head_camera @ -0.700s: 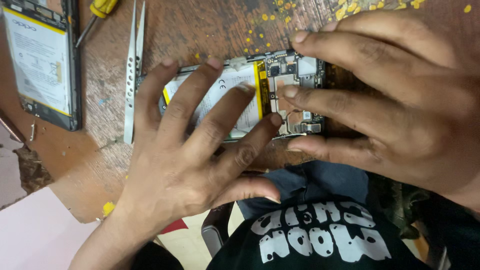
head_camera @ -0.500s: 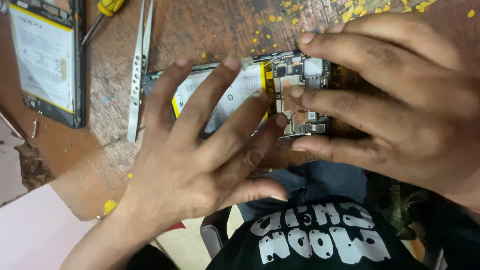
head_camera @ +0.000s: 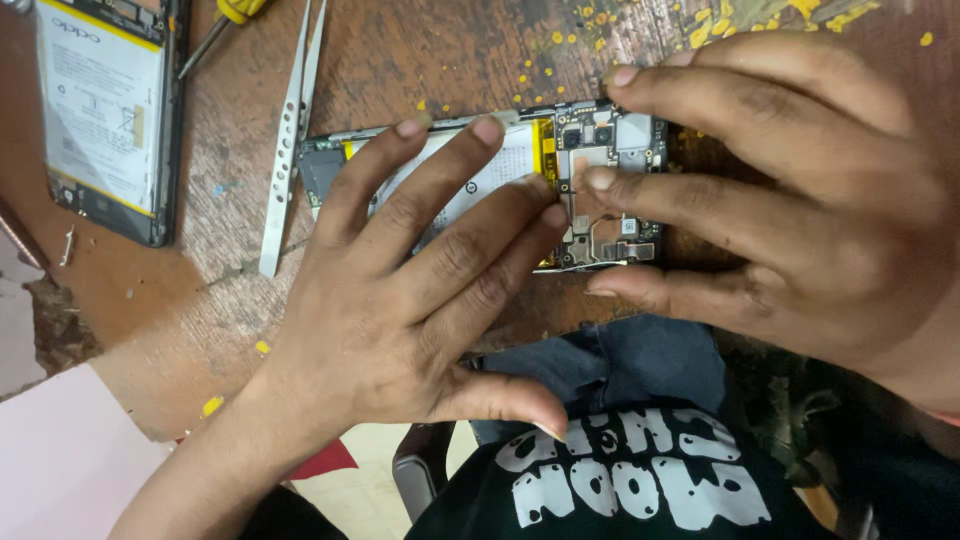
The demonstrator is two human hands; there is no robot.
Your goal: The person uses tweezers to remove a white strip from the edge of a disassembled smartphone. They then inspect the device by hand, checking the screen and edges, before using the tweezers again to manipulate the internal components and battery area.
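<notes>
A worn brown wooden table (head_camera: pixel 420 60) fills the upper frame, its surface scratched and flecked with yellow paint. Pale floor (head_camera: pixel 60 470) shows at lower left.

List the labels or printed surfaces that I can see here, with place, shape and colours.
Battery label: in the opened phone at top left, tall white rectangle, yellow edge, dark print.
Second battery label: in the opened phone under both hands, white with yellow end, mostly covered by the left hand.

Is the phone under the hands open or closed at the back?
Open: the phone shows its battery and circuit board, no back cover.
</notes>
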